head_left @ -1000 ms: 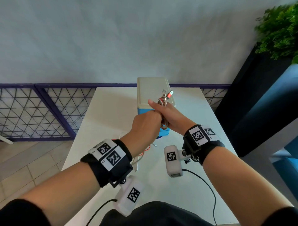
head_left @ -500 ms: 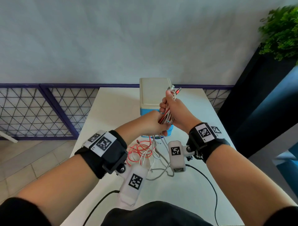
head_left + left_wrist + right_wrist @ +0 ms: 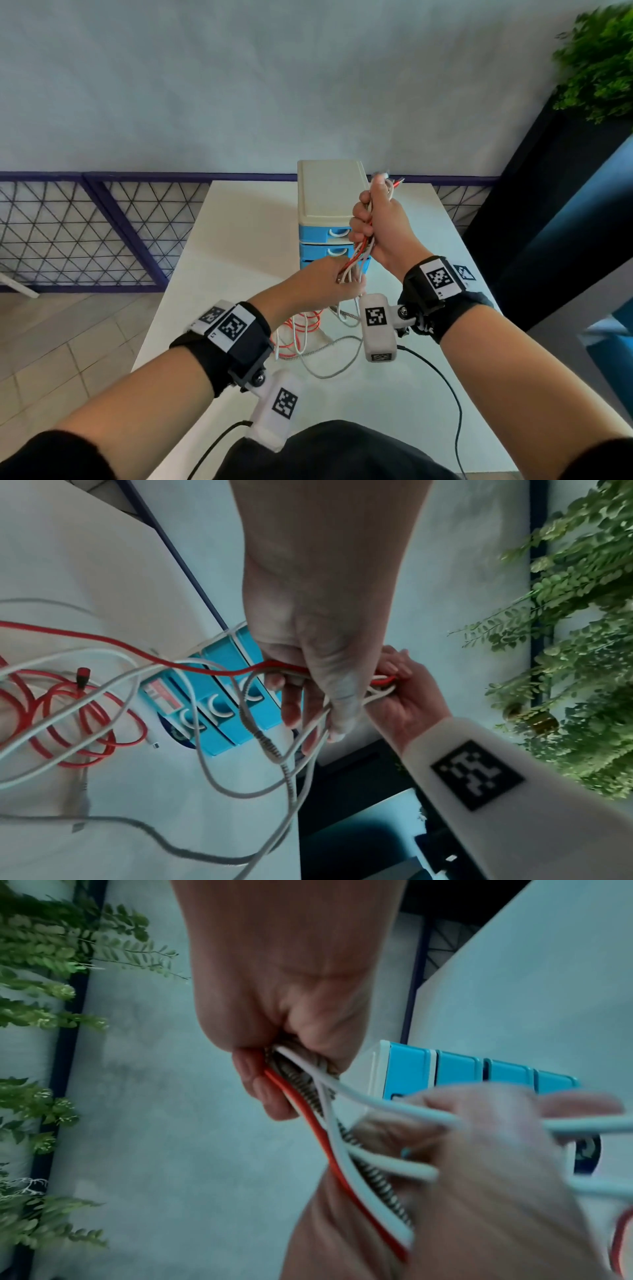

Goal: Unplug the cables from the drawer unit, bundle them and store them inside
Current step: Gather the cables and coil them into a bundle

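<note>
A small drawer unit (image 3: 329, 195) with a cream top and blue drawers (image 3: 236, 696) stands at the middle back of the white table (image 3: 239, 240). My right hand (image 3: 380, 222) is raised in front of it and grips a bunch of red, white and grey braided cables (image 3: 329, 1118) in its fist, plug ends sticking out above. Just below, my left hand (image 3: 325, 284) has its fingers curled loosely round the same cables (image 3: 342, 685). The slack hangs down to red and white loops (image 3: 301, 332) lying on the table.
A grey braided cable (image 3: 335, 359) curves across the table near me. Black camera leads run off the front edge. A dark planter with a green plant (image 3: 596, 65) stands at the right, and a purple mesh railing (image 3: 85, 233) runs behind at the left.
My right hand has lifted the cable ends higher and slightly right. My left hand has slid down the bunch, and more slack now lies spread on the table.
</note>
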Action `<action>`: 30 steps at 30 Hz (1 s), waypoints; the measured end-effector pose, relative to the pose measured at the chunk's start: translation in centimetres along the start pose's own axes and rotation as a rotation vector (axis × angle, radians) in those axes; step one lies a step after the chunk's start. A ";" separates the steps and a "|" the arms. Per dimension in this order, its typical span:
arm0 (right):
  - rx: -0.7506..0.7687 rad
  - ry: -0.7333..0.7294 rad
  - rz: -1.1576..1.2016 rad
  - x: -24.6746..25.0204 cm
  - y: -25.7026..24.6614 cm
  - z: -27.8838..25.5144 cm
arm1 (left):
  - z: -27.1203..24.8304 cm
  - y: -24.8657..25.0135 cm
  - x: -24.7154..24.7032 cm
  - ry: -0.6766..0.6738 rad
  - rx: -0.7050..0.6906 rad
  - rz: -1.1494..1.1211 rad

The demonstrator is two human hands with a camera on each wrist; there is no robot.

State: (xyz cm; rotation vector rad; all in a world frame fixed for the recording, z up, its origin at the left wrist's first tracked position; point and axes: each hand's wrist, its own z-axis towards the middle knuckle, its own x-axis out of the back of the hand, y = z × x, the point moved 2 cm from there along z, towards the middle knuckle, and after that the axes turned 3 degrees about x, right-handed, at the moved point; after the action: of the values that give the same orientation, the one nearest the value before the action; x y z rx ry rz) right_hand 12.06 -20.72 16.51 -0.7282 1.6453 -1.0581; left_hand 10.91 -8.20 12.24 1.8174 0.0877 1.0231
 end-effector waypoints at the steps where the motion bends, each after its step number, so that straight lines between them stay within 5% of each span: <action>1: 0.025 0.012 -0.001 0.2 -0.2 0.1 | -0.1 -0.3 0.2 0.000 0.004 -0.012; 7: 0.128 0.070 0.056 0.5 -1.2 0.1 | 0.2 -3.3 1.2 0.155 0.150 0.207; 16: 0.237 0.172 -0.025 1.4 -2.6 0.7 | 0.0 -6.2 1.5 0.044 0.070 -0.335; 21: 0.236 0.202 -0.017 2.1 -2.8 0.5 | -0.5 -6.4 1.9 -0.066 0.143 -0.701; 30: 0.252 0.195 -0.035 1.9 -2.6 0.5 | 0.1 -7.3 1.9 -0.126 0.235 -0.143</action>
State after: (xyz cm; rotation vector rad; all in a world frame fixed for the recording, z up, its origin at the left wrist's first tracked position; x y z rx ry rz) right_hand 11.87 -23.61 18.04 -0.5017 1.6268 -1.3688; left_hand 14.92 -3.78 7.62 2.0520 0.2677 0.8226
